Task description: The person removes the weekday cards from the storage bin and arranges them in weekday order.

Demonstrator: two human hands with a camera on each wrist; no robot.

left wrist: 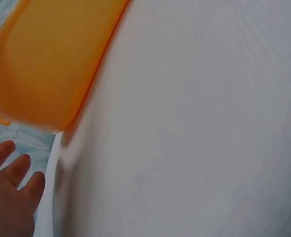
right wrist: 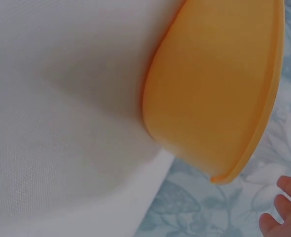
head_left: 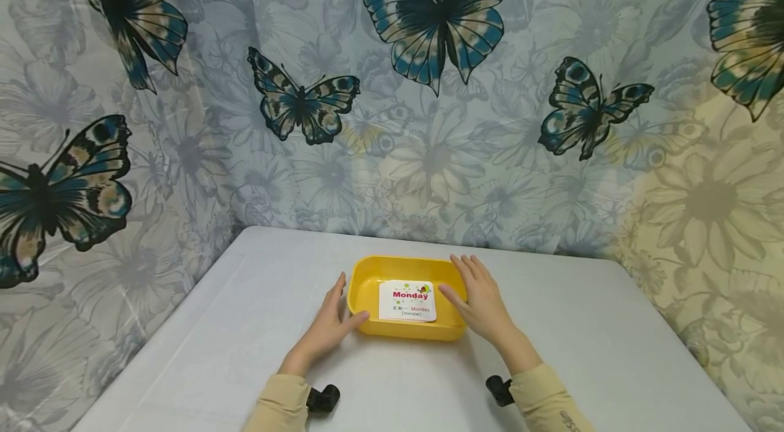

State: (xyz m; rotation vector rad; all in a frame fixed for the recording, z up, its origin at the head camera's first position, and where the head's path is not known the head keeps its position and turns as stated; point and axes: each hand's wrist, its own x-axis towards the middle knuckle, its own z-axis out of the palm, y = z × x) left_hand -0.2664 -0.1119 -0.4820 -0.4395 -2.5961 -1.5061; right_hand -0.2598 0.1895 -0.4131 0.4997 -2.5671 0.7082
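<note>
A yellow plastic basket (head_left: 373, 267) with rounded corners sits on the white table. Inside it lies a white card (head_left: 407, 301) printed "Monday" with Chinese characters below. My left hand (head_left: 327, 323) is at the basket's left side, fingers spread and thumb pointing over the front left corner. At the right side is my right hand (head_left: 486, 303), its fingers extended along the side and its thumb reaching over the rim. Both wrist views show the fingertips (left wrist: 33, 185) of the left hand and the fingertips (right wrist: 286, 205) of the right beside the basket's outer wall, with a gap between.
The white table (head_left: 245, 323) reaches back to a fabric backdrop (head_left: 429, 201) with flowers and large butterflies. Small black cameras are strapped at the left wrist (head_left: 323, 399) and the right wrist (head_left: 499, 390), against beige sleeves.
</note>
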